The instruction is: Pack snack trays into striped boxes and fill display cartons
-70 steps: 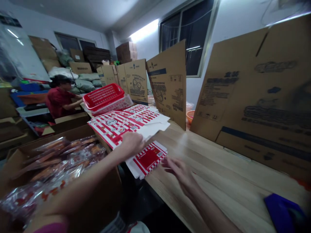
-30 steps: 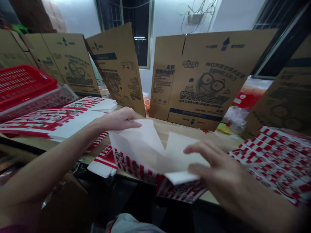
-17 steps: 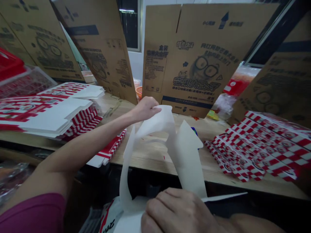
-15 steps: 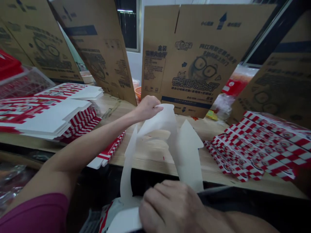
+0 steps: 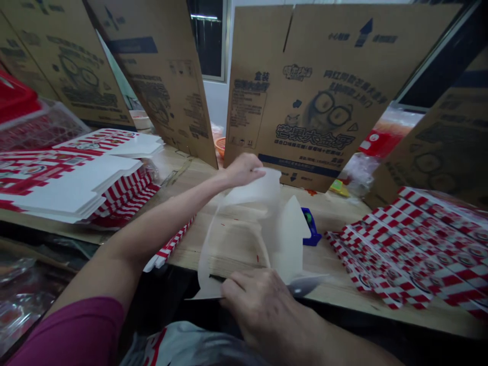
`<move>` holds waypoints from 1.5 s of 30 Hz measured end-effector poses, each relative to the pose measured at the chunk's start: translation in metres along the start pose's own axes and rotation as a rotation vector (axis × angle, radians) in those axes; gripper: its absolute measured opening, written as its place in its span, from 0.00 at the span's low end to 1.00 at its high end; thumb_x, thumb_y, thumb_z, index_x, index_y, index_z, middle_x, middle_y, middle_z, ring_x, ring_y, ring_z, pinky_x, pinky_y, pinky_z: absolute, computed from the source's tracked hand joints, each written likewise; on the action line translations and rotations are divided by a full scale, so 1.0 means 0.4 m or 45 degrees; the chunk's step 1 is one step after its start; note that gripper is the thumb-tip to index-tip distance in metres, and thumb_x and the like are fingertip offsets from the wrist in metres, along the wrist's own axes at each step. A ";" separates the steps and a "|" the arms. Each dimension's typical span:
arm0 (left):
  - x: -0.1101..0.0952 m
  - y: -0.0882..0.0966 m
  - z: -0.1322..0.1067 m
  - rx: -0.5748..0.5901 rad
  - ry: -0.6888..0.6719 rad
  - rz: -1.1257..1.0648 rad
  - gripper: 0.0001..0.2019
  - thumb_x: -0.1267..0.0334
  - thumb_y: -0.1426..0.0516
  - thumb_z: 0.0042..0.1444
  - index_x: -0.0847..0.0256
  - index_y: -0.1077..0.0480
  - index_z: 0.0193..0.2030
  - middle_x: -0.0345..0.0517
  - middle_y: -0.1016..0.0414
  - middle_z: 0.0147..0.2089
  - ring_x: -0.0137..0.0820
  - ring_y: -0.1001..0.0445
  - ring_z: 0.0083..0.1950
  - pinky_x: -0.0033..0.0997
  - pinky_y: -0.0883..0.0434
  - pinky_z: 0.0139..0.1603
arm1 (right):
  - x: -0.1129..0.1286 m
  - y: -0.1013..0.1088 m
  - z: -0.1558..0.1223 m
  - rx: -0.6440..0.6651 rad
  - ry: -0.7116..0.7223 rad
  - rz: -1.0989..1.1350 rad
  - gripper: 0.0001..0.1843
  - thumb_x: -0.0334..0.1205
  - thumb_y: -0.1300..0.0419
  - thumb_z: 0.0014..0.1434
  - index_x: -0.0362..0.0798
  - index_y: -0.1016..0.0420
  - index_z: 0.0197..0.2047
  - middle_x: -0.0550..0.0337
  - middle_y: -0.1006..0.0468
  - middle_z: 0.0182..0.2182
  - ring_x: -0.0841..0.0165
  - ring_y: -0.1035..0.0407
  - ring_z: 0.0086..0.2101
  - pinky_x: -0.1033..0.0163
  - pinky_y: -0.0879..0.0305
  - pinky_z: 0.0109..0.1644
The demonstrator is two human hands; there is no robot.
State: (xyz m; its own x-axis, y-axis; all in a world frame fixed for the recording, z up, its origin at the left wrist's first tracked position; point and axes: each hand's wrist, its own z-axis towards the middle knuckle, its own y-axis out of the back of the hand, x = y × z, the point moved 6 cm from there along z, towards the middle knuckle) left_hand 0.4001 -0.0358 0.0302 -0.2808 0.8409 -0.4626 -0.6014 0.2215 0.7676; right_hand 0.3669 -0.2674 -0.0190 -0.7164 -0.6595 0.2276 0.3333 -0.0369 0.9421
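Observation:
A white paperboard box blank (image 5: 247,229) stands curled into a loop above the wooden table (image 5: 236,259), its bare inner face showing. My left hand (image 5: 242,170) pinches its top edge. My right hand (image 5: 259,300) grips its lower edge near the table's front edge, with the fingers over the paperboard. A magenta sleeve (image 5: 64,330) covers my left upper arm. Flat red-and-white striped blanks lie in a stack (image 5: 76,183) to the left and in a spread row (image 5: 412,259) to the right. A small striped folded piece (image 5: 170,249) lies under my left forearm.
Large flat cardboard sheets (image 5: 316,96) stand along the table's far side. A blue holder (image 5: 309,227) sits just behind the blank. A red basket (image 5: 15,96) tops a clear one (image 5: 46,127) at the left. Bagged food (image 5: 23,300) lies in a box below the left edge.
The blank has gone from lying flat to a curled loop, and its lower part has dropped toward the table edge. My view has swung right, and my right hand has risen slightly.

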 end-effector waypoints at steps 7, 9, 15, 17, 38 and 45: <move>0.043 -0.085 -0.006 0.111 0.124 -0.115 0.18 0.62 0.48 0.54 0.59 0.50 0.16 0.32 0.53 0.17 0.23 0.51 0.22 0.28 0.55 0.25 | -0.029 -0.008 -0.005 0.010 -0.073 0.151 0.06 0.26 0.50 0.60 0.44 0.36 0.35 0.61 0.27 0.27 0.72 0.37 0.25 0.65 0.52 0.27; 0.046 -0.090 0.005 0.190 0.099 -0.162 0.19 0.61 0.46 0.52 0.59 0.49 0.15 0.32 0.53 0.17 0.23 0.51 0.22 0.28 0.55 0.25 | -0.030 -0.015 0.012 0.029 -0.041 0.148 0.05 0.27 0.49 0.61 0.44 0.34 0.36 0.61 0.28 0.26 0.72 0.38 0.23 0.64 0.53 0.27; 0.079 -0.088 -0.007 0.282 0.140 -0.293 0.20 0.53 0.45 0.50 0.59 0.47 0.16 0.32 0.53 0.17 0.23 0.52 0.21 0.27 0.56 0.24 | -0.206 -0.086 0.047 -0.053 -0.499 0.370 0.08 0.33 0.47 0.64 0.45 0.33 0.32 0.60 0.26 0.29 0.70 0.34 0.32 0.66 0.45 0.35; 0.098 -0.087 -0.022 0.299 0.163 -0.330 0.21 0.50 0.44 0.49 0.59 0.48 0.16 0.32 0.54 0.18 0.22 0.53 0.22 0.28 0.58 0.24 | -0.244 -0.102 0.047 -0.043 -0.539 0.466 0.08 0.34 0.48 0.64 0.46 0.33 0.32 0.59 0.25 0.32 0.68 0.33 0.36 0.64 0.43 0.39; 0.191 0.014 -0.105 0.031 0.430 -0.743 0.21 0.44 0.43 0.52 0.65 0.30 0.30 0.42 0.30 0.28 0.26 0.31 0.30 0.26 0.36 0.32 | -0.255 -0.138 0.092 0.176 -0.396 0.693 0.28 0.30 0.53 0.64 0.51 0.41 0.66 0.57 0.38 0.64 0.64 0.46 0.64 0.49 0.49 0.67; 0.216 -0.016 -0.536 -0.916 0.951 -0.734 0.25 0.47 0.56 0.64 0.59 0.40 0.61 0.56 0.40 0.67 0.40 0.40 0.66 0.41 0.36 0.61 | -0.280 -0.182 0.079 0.185 -0.503 0.628 0.30 0.34 0.52 0.63 0.49 0.46 0.68 0.49 0.35 0.62 0.58 0.40 0.61 0.46 0.42 0.63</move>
State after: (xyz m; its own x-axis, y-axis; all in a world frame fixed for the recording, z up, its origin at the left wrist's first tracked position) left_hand 0.2192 -0.0705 -0.1097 -0.0546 0.1588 -0.9858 -0.9974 -0.0559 0.0462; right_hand 0.4035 -0.1670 -0.1052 -0.6813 -0.2462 0.6894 0.6144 0.3198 0.7213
